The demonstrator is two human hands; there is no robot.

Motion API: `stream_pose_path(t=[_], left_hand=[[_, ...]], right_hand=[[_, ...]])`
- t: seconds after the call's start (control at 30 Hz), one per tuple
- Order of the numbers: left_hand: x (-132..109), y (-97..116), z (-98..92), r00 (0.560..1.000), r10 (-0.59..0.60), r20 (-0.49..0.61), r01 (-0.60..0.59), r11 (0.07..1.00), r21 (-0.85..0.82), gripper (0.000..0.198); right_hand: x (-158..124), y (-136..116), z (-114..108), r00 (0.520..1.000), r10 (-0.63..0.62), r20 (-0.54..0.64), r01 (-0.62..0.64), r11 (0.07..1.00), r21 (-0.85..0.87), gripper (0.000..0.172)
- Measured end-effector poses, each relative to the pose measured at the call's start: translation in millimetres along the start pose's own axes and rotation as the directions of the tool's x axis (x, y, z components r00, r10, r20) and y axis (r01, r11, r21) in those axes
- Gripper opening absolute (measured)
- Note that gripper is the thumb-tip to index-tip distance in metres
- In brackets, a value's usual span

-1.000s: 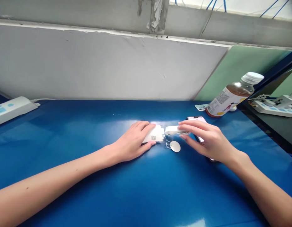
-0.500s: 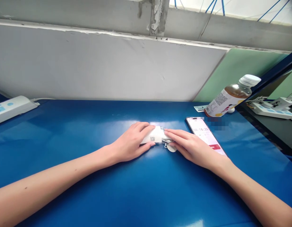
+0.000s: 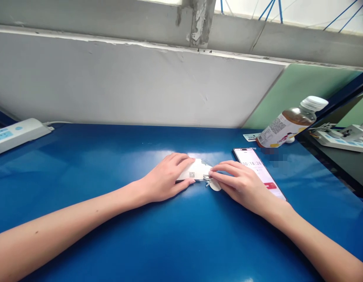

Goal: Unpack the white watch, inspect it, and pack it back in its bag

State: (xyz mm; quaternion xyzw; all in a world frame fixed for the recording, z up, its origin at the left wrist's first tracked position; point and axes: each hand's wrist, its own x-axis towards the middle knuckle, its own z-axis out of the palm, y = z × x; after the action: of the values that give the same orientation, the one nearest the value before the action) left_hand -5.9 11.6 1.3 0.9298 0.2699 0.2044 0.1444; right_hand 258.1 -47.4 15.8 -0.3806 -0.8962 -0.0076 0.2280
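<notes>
A small, flat white item [image 3: 195,169] printed with a square code lies on the blue table [image 3: 175,243]; I cannot make out its kind. My left hand [image 3: 165,178] grips its left part, thumb along the near edge and fingers over the far edge. At the other end, my right hand [image 3: 244,186] has its fingertips drawn together at the item's corner, where something clear shows; what they pinch is partly hidden. A round white tag [image 3: 215,185] and a small metallic-looking piece [image 3: 207,183] stick out below those fingertips.
A phone [image 3: 265,172] showing a timer lies partly behind my right forearm. Beyond it stand a drink bottle [image 3: 284,127] with a white cap and a card [image 3: 251,137]. White power strips sit at the left [image 3: 22,133] and far right [image 3: 342,141]. A wall [image 3: 134,86] closes the back.
My right fingers, stretched over the item's right end before, are now bent and bunched at its corner, uncovering more of that end. My left hand keeps its grip. The view has shifted slightly.
</notes>
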Motion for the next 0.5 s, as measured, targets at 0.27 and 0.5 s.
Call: stream_pose_path(t=[0.27,0.5], left_hand=[[1,2,-1.1,1.0,0.001,-0.019,-0.001,1.0,-0.01,0.042],[2,2,-1.8,1.0,-0.005,0.003,0.005,1.0,0.006,0.043]], right_hand=[[2,-10,5,0.993,0.067,0.097,-0.076,0.993,0.093,0.034],[1,0,1,0.997,0.081,0.01,-0.081,0.996,-0.031,0.026]])
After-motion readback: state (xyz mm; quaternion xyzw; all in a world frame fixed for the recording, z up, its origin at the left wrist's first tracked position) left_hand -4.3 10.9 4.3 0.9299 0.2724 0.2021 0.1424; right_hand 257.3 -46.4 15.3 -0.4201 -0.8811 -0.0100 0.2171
